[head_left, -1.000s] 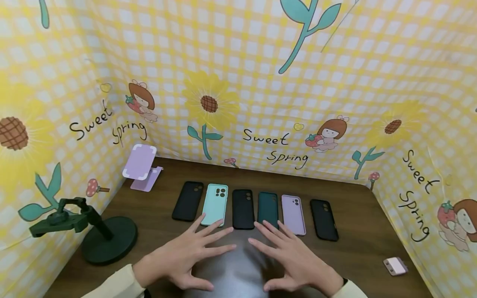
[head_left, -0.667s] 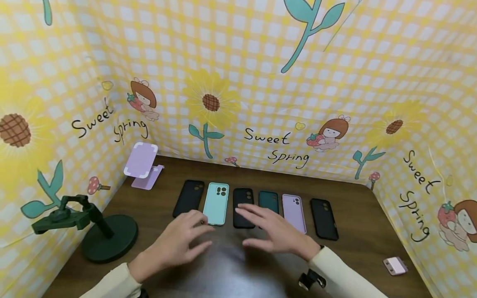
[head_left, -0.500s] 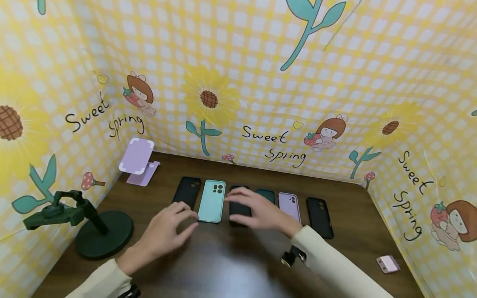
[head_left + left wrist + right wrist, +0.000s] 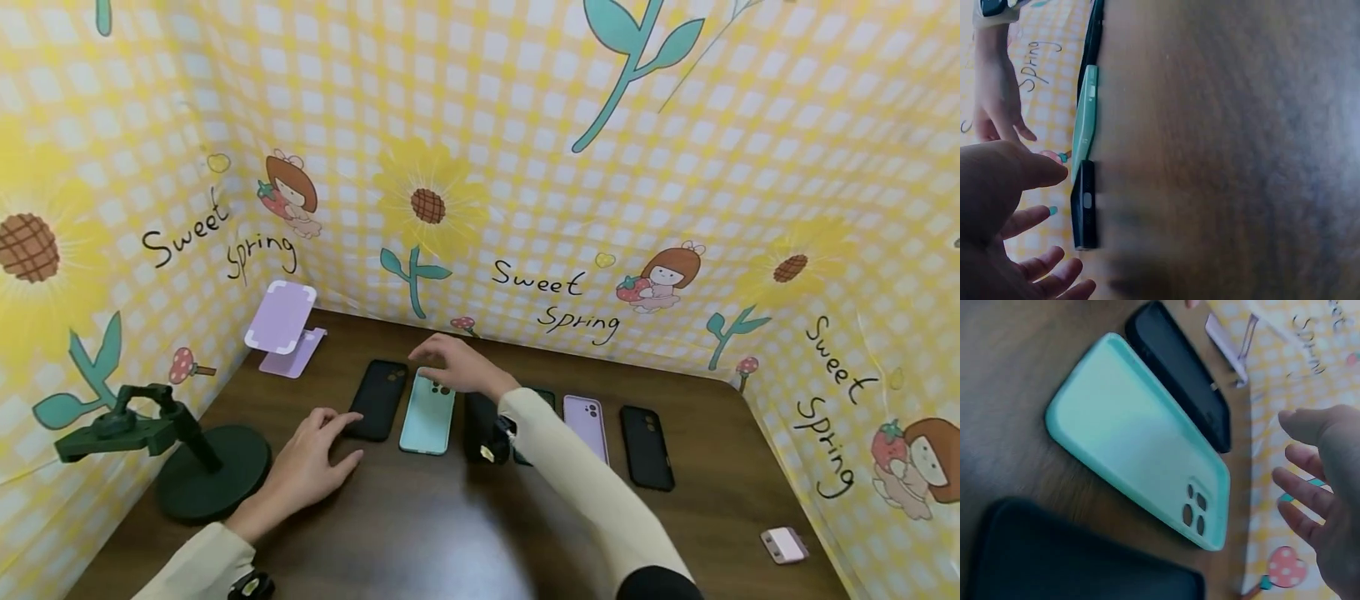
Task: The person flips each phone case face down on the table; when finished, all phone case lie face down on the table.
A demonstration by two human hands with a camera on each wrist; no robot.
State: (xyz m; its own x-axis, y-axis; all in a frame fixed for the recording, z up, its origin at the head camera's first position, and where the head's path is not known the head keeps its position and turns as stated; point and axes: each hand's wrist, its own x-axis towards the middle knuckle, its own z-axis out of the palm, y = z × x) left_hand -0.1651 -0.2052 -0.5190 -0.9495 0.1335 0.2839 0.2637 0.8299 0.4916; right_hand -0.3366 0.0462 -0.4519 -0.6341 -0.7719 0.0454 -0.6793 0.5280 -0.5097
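Worktop [image 4: 420, 517]: near edge cut off by the frame. Small charger [image 4: 783, 546] by the right edge; dark green stand [image 4: 213, 475] by the left edge. Left hand [image 4: 307, 458] just past it, fingers apart, fingertips at the left black case [image 4: 378, 402]; contact can't be told.

Six phone cases in a row mid-worktop, spanning left to right. Mint case [image 4: 426, 417] second from the left edge side: a shallow shell, hollow side up, raised rim, wood showing through its camera holes. Middle black case [image 4: 478, 417] mostly hidden under the right sleeve [image 4: 600, 492], blurred and cropped in the right wrist view. Dark green case [image 4: 549, 397] largely covered too. Lilac case [image 4: 588, 423] partly covered; right black case [image 4: 647, 448] in full view.

Right hand [image 4: 461, 367] above the mint case's far end, fingers apart, clear of it. Lilac stand [image 4: 281, 317] at the far left corner; patterned cloth [image 4: 525, 192] behind the far edge.
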